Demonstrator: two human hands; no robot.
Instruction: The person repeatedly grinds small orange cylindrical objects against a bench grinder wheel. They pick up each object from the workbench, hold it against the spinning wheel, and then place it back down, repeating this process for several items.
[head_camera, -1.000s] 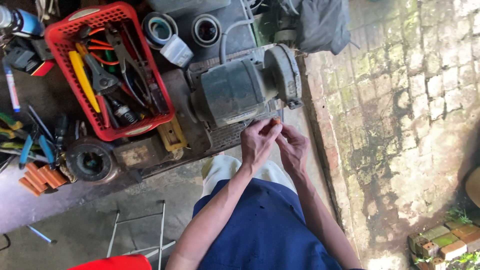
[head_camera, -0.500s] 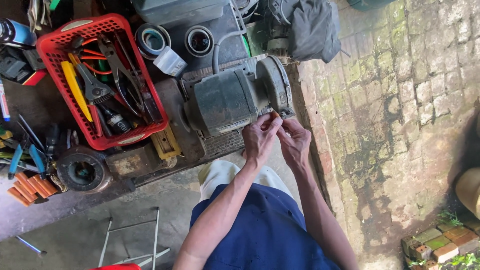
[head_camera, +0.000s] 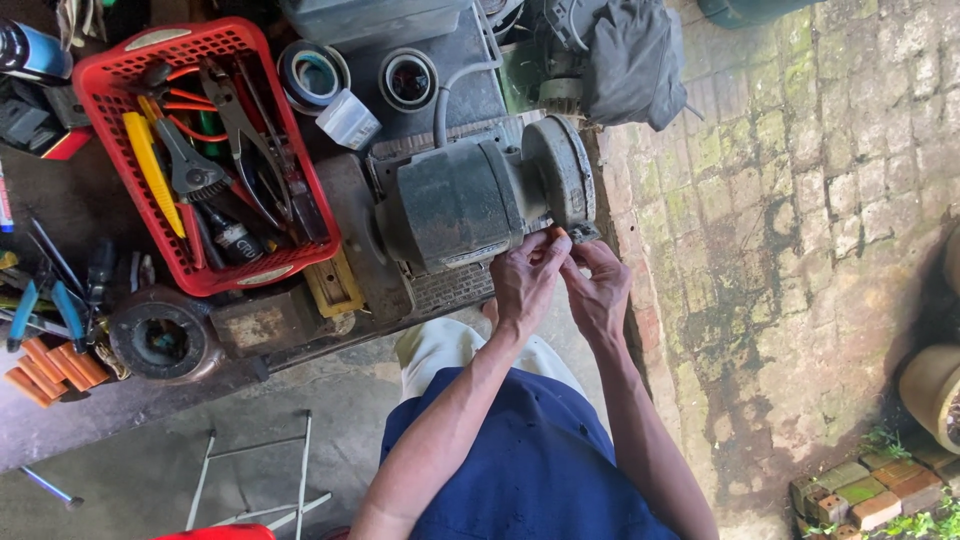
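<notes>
While we look down over our blue shirt (head_camera: 530, 470), our left hand (head_camera: 527, 280) and right hand (head_camera: 598, 290) meet just below the round wheel guard of the bench grinder (head_camera: 480, 195). Both sets of fingertips are pinched together on a small orange piece (head_camera: 558, 233), held right against the grinder's wheel end; we cannot tell what the piece is. Left of the grinder sits a red basket (head_camera: 110, 100) full of pliers and cutters, with two rolls of tape (head_camera: 312, 73) behind it on the bench.
</notes>
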